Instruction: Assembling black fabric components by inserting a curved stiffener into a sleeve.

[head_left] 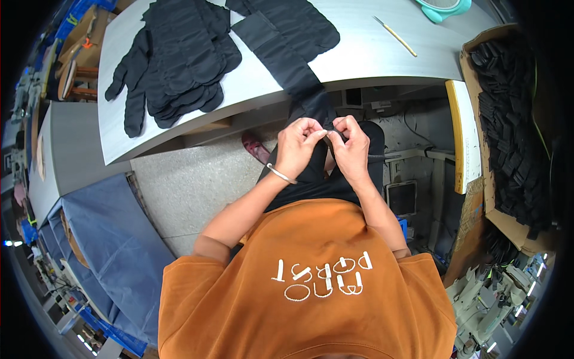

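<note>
A long black fabric piece [287, 66] hangs over the near edge of the grey-white table [359, 57], down to my lap. At its lower end, my left hand [301, 145] and my right hand [351, 148] are close together, thumbs and fingertips pinched with the tips nearly touching. Both are closed on the fabric's end; the exact spot between the fingertips is too small to make out. My left wrist wears a silvery bangle [281, 174]. Left of the hanging piece, a stack of black fabric pieces [185, 51] with rounded ends lies on the table.
A thin pointed tool with a pale handle [399, 39] lies on the table, near a turquoise-framed round object [443, 9]. At the right stands a cardboard box [493, 206] full of small black pieces. Blue cloth [113, 239] covers something at the left. A wooden stool [70, 81] stands beyond.
</note>
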### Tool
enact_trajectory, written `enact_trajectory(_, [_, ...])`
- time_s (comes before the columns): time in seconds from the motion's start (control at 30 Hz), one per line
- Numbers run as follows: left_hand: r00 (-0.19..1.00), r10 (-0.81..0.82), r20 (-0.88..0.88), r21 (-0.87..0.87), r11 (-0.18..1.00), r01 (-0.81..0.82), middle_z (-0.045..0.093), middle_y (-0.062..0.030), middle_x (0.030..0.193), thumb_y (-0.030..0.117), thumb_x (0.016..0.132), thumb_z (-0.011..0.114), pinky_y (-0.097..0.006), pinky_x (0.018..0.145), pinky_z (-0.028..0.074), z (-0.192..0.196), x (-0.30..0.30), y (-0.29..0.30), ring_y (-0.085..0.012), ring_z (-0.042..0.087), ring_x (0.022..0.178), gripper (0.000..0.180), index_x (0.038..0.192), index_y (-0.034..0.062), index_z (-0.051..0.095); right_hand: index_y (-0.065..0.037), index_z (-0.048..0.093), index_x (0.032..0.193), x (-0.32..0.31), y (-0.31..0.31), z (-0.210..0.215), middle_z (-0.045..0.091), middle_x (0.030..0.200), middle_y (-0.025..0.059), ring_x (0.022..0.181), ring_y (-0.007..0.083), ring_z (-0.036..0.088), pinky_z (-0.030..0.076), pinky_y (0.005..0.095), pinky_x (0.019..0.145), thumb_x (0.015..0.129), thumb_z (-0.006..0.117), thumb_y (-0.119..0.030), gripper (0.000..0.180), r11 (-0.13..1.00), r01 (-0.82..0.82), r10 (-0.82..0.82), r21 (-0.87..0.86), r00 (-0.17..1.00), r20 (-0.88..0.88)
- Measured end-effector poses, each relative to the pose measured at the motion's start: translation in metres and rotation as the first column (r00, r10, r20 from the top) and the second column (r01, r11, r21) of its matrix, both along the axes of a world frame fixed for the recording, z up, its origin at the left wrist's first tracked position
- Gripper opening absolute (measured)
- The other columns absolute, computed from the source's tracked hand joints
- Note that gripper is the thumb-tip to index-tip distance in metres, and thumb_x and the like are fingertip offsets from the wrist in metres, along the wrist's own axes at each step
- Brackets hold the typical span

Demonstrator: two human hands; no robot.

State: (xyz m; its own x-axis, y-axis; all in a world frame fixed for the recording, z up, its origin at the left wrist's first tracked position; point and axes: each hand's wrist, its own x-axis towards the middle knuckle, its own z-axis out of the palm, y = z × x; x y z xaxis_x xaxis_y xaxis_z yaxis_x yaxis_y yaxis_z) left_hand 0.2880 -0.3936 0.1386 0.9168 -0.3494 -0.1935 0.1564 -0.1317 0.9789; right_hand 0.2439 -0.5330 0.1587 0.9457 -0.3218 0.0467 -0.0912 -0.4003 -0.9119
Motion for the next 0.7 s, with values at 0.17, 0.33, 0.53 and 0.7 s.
enact_trajectory(0.17, [0.996,0.076,-0.049,-0.089,0.993,-0.080,0.063,-0.0023,0.076,0.004,0.087,0.070,-0.023,0.063,0.048,-0.009,-0.014,-0.007,-0.0063,0.057,0.067,0.009,0.085,-0.0015,0.064,0.001,0.058,0.097,-0.006,0.005,-0.005,0.065,0.093,0.0153,0.084,0.0256,0.067,0.053,0.0328,0.076,0.081,0.065,0.005,0.017,0.993,0.122,-0.122,0.000,0.990,-0.064])
enact_trajectory(0.33, [0.995,0.066,-0.071,-0.070,0.995,-0.071,0.063,-0.0022,0.072,0.004,0.088,0.069,-0.024,0.062,0.049,-0.011,-0.014,-0.009,-0.0063,0.057,0.065,0.008,0.087,-0.0010,0.064,-0.004,0.066,0.111,-0.006,-0.001,-0.015,0.071,0.094,0.0163,0.086,0.0306,0.071,0.054,0.0347,0.073,0.084,0.066,-0.003,0.027,0.995,0.061,-0.065,-0.074,0.997,-0.050])
enact_trajectory(0.53, [0.988,0.150,-0.043,-0.040,0.988,-0.152,0.066,-0.0016,0.074,0.006,0.089,0.069,-0.023,0.062,0.049,-0.027,-0.015,-0.012,-0.0057,0.059,0.067,0.007,0.088,0.0000,0.065,0.001,0.062,0.090,0.001,0.003,-0.034,0.065,0.072,0.0101,0.064,0.0120,0.062,0.049,0.0282,0.061,0.083,0.072,-0.005,0.014,0.955,0.141,-0.132,-0.261,0.990,0.052])
enact_trajectory(0.7, [0.852,0.079,-0.518,-0.385,0.868,-0.314,0.067,-0.0017,0.091,0.019,0.094,0.069,-0.023,0.068,0.053,-0.027,-0.019,0.004,-0.0101,0.064,0.079,0.016,0.100,0.0036,0.066,0.001,0.060,0.089,0.007,-0.013,-0.022,0.053,0.068,-0.0022,0.065,0.0022,0.046,0.042,0.0215,0.057,0.084,0.071,0.000,0.013,0.996,0.087,-0.087,0.025,0.996,-0.015])
